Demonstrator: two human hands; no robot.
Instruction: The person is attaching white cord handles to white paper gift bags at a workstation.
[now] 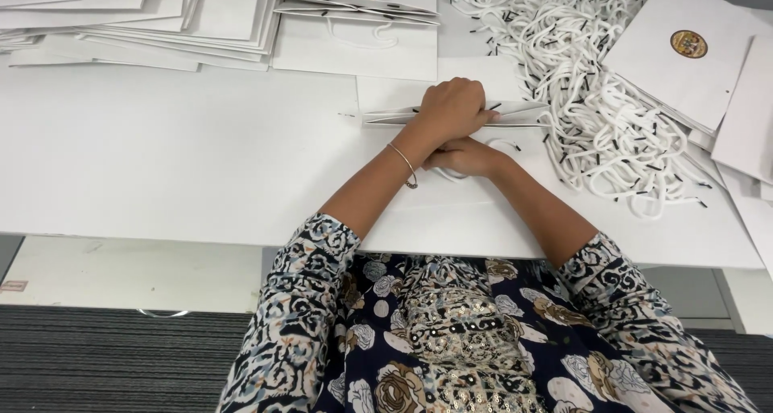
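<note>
Both hands work one flat white paper bag (451, 212): left hand (452, 109) fingers curled pinching its folded top, right hand (465, 155) fingers hidden, cannot tell; round gold labels (688, 43) on the bags stacked right

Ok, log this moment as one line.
left hand: pressing folded white paper bag top | right hand: under it, at cord handle | cord pile: right

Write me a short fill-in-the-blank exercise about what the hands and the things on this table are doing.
1. The left hand presses down on the top edge of a flat white paper ____.
2. The right hand lies partly ____ the left hand.
3. The pile of cords with black tips is ____ in colour.
4. A thin ____ circles the left wrist.

Missing words: bag; under; white; bangle
</note>
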